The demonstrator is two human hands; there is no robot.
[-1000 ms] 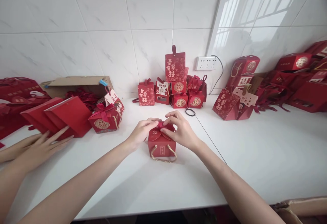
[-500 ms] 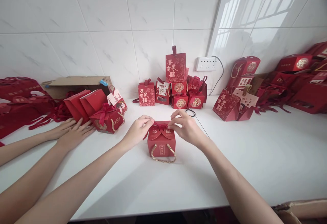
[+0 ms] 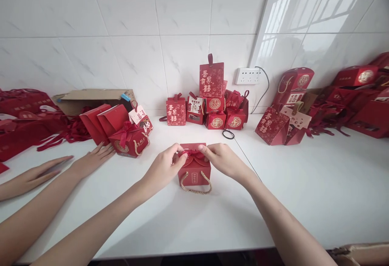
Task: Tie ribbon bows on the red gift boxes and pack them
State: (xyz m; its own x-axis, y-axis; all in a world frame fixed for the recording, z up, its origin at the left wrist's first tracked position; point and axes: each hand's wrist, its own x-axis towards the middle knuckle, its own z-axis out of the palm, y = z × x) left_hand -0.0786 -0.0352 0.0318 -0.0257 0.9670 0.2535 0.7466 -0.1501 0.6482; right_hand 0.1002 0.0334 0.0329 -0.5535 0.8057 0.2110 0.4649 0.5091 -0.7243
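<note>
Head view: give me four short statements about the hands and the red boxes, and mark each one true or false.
1. Both hands, left hand and right hand, pinch the ribbon on top of the small red box. True.
2. That box has a rope handle on its front. True.
3. A black hair tie lies on top of the box. False: it lies on the white counter behind it.
4. Another person's hands hold a box in the air. False: they rest flat on the counter.
</note>
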